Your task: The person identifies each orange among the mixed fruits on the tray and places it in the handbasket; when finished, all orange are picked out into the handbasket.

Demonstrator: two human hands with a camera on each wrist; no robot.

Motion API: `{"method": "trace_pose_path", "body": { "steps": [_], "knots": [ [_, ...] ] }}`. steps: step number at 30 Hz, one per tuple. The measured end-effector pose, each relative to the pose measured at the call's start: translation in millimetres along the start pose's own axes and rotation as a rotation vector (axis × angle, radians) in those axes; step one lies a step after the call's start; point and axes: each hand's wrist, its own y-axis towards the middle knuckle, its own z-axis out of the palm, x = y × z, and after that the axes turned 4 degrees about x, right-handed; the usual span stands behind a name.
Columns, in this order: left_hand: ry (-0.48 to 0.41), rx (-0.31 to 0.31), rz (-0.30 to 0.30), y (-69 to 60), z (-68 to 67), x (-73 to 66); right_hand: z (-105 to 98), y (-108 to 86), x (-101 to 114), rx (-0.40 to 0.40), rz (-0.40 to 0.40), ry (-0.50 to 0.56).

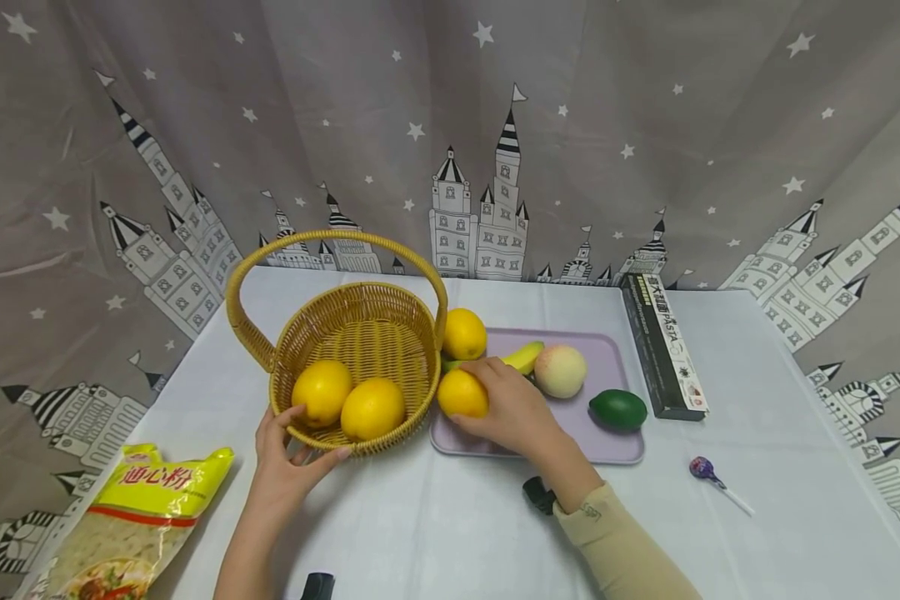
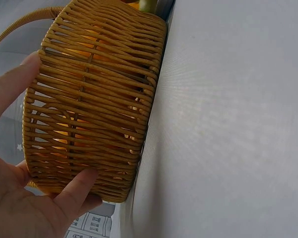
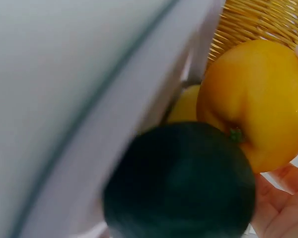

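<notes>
A wicker basket [image 1: 356, 333] with a tall arched handle stands left of the middle, two oranges [image 1: 373, 408] lying inside it. My left hand [image 1: 288, 467] grips its near side, fingertips over the rim; the left wrist view shows the fingers against the woven wall [image 2: 94, 114]. My right hand [image 1: 513, 408] holds another orange [image 1: 462, 394] by its sides, just right of the basket and over the left part of a lilac tray [image 1: 540, 450]. The right wrist view shows this orange [image 3: 260, 104] close up, its green stem end visible.
On or by the tray are one more orange [image 1: 464, 333], a partly hidden banana [image 1: 525, 357], a peach [image 1: 560, 372] and a dark green avocado-like fruit [image 1: 618, 410]. A black pasta box [image 1: 663, 350] and a lollipop [image 1: 702, 468] lie right; a pasta bag [image 1: 135, 517] lies left.
</notes>
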Motion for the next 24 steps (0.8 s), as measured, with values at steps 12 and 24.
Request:
{"method": "trace_pose_path", "body": {
  "steps": [12, 24],
  "knots": [
    [-0.005, 0.006, -0.003, -0.1, -0.1, -1.3, -28, -5.8, 9, -0.077, 0.01, 0.041],
    [0.0, 0.009, -0.003, 0.3, -0.4, 0.2, -32, 6.7, 39, -0.115, -0.065, 0.239]
  ]
}}
